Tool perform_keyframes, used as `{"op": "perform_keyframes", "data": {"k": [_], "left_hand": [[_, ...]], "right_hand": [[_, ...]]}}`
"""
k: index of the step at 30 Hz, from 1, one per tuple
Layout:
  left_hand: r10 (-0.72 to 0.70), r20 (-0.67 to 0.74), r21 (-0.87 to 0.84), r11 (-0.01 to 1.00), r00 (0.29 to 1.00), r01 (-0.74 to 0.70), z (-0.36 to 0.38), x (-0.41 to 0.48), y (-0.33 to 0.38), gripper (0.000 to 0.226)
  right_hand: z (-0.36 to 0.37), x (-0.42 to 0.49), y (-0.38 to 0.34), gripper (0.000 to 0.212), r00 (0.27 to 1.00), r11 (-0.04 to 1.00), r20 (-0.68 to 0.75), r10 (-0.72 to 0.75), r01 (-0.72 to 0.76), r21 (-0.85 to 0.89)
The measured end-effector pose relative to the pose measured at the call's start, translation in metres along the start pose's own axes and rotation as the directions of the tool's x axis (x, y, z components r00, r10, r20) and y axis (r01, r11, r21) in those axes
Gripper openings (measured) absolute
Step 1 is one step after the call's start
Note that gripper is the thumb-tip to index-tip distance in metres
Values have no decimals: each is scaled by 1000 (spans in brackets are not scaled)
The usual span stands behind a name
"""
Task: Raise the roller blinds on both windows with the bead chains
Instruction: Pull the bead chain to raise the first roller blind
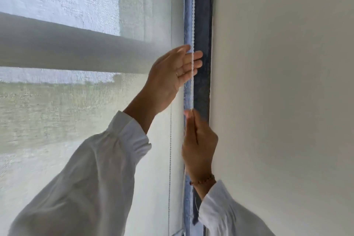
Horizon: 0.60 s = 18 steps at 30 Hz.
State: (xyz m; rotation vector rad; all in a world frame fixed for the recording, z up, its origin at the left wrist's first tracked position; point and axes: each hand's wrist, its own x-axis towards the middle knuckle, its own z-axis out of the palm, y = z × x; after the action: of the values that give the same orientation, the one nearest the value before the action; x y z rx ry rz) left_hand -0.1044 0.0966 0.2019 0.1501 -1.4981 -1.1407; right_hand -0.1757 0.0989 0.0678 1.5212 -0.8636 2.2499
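A white sheer roller blind (76,111) covers the window on the left. The white bead chain (193,15) hangs along the blind's right edge, in front of the dark blue window frame (205,25). My right hand (199,143) is low on the chain, thumb and fingers pinched on it. My left hand (172,74) is higher up, fingers spread and palm facing the chain, which runs across its fingertips without being gripped. Both arms wear white sleeves.
A plain white wall (277,92) fills the right half, close beside the chain. A horizontal window bar (67,48) shows through the blind fabric. A thin seam (170,149) runs down the blind near its right edge.
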Motion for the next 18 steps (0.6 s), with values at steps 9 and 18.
{"op": "perform_keyframes", "data": {"k": [9,18], "left_hand": [[193,-313,172,974,930,-144,23,1,-9,29],[352,-287,192,932,891,-306,25,-14,-31,32]], "right_hand": [[-6,-62,19,40,969,982,197,151,-169,79],[-1,-3,20,36,708,611,539,456,-690,389]]}}
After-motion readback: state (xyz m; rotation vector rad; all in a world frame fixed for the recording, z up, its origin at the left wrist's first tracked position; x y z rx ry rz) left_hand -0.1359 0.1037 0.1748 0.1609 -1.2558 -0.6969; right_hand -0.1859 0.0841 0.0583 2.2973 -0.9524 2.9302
